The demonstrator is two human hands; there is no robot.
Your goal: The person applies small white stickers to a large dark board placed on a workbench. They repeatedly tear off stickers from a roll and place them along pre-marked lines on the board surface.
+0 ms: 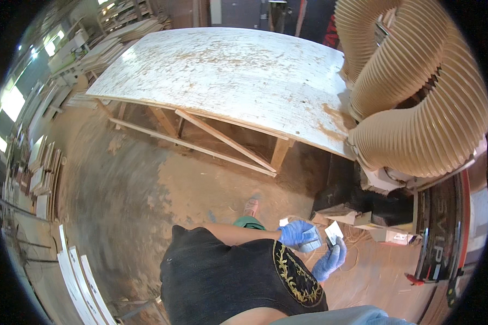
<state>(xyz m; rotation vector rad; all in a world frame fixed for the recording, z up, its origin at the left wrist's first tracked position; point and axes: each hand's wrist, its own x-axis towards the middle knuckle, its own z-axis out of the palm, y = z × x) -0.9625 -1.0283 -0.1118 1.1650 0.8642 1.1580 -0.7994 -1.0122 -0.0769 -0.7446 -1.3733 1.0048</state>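
Observation:
My right hand (329,262), in a blue glove, pinches a small white card-like piece (334,229) between thumb and fingers. A dark bit shows at the lower edge of the piece, too small to name. Just to its left is my left hand (300,235), also blue-gloved, its fingers bent and pressed together. Something pale seems to lie at those fingertips, but I cannot make it out. Both hands are held close together in front of my black shirt (228,276), a small gap between them.
Ahead stands a wooden-framed table (228,65) with a scuffed white top and sawdust. Thick ribbed beige hoses (423,130) rise at its right end above a dark machine (444,233). White boards (81,281) stand lower left; stacked panels (46,173) line the left side.

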